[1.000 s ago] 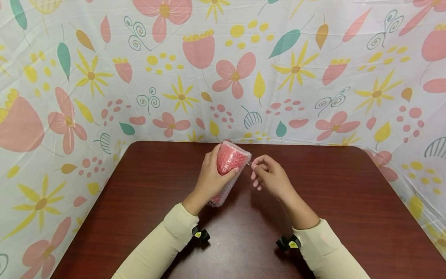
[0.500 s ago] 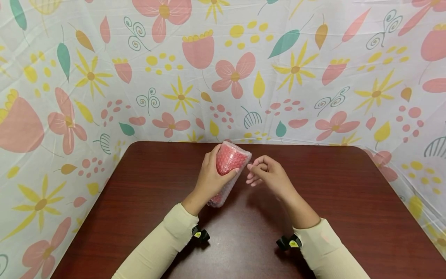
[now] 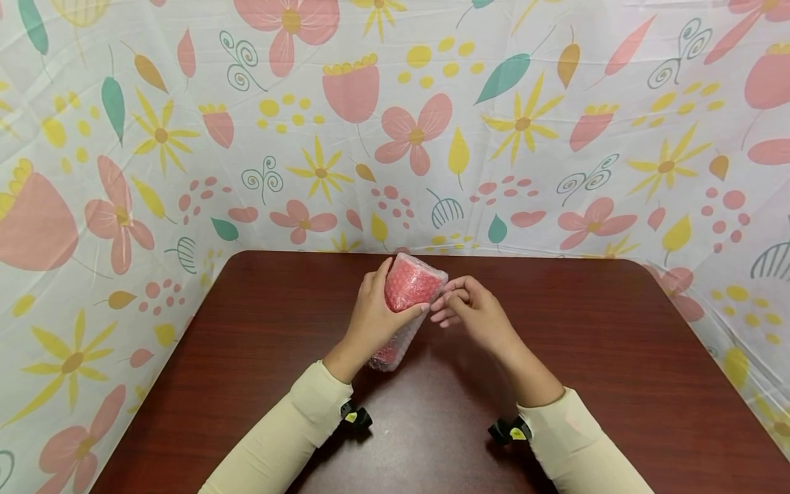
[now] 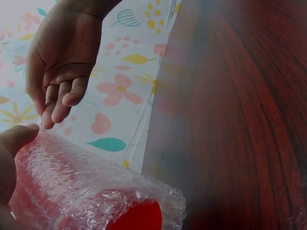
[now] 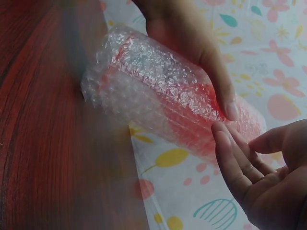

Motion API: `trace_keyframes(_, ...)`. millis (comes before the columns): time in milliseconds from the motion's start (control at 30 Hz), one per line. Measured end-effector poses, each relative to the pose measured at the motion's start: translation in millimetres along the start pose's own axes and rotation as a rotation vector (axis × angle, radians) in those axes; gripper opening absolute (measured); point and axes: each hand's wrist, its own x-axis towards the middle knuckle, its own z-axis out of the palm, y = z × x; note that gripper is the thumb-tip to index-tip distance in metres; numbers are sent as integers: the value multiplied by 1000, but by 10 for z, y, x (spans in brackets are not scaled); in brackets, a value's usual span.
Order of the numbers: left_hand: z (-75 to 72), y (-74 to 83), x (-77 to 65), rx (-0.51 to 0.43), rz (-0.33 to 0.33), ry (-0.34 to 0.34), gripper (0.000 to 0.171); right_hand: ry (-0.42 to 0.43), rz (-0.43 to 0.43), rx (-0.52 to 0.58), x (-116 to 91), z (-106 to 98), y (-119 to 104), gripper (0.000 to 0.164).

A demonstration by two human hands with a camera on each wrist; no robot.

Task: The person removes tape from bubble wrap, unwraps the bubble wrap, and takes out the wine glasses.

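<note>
A long red object wrapped in clear bubble wrap is held tilted above the table. My left hand grips it from the left, thumb across its near side. In the left wrist view, a smooth red surface shows at the open end of the wrap. My right hand is at the wrap's right edge, thumb and forefinger pinching a small clear bit there. The right wrist view shows the fingertips against the wrap, close to the left thumb. What exactly lies inside is hidden.
The dark brown wooden table spreads beneath both hands. A white cloth with flowers and leaves hangs behind and beside it. Black wrist cameras are strapped at both sleeves.
My right hand has moved slightly left, closer to the wrap, with its fingers reaching onto the edge. The wrapped object has shifted a little downward and right in the left hand's grip.
</note>
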Motion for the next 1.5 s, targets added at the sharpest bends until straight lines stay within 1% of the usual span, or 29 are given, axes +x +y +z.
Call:
trace_keyframes(100,1,-4,1,3,11,11,103,3,1,-15,-7,6,-11,24)
trace_keyframes(267,-9,1,-1,5,23,31,100,22,25,-39,-10,-1,-8,22)
trace_keyframes(400,-18,14,-1,4,14,33,100,36,30,5,-8,-13,-1,21)
trace_keyframes(567,-18,20,1,16,15,30,98,13,38,82,1,-18,-1,20)
trace_keyframes(700,-12,18,-5,-8,16,-1,97,3,41,94,5,-19,-1,17)
trace_keyframes(867,-13,7,-14,-40,3,-63,96,3,38,76,14,-29,14,24)
trace_keyframes(1100,-42,-16,8,-88,0,-165,97,10,27,16,18,-41,43,17)
trace_keyframes(1167,-51,-16,15,-108,2,-180,95,11,27,5,22,-45,47,16)
trace_keyframes(1233,-56,-16,22,-125,7,-175,93,10,30,-4,27,-51,51,16)
trace_keyframes(1300,-59,-12,27,-133,12,-148,92,7,33,-9,31,-57,54,16)
trace_keyframes(1400,-57,-9,29,-110,14,-88,94,2,35,-18,33,-59,52,19)
trace_keyframes(1500,-55,-12,31,-84,9,-55,95,-4,33,-19,30,-53,38,23)
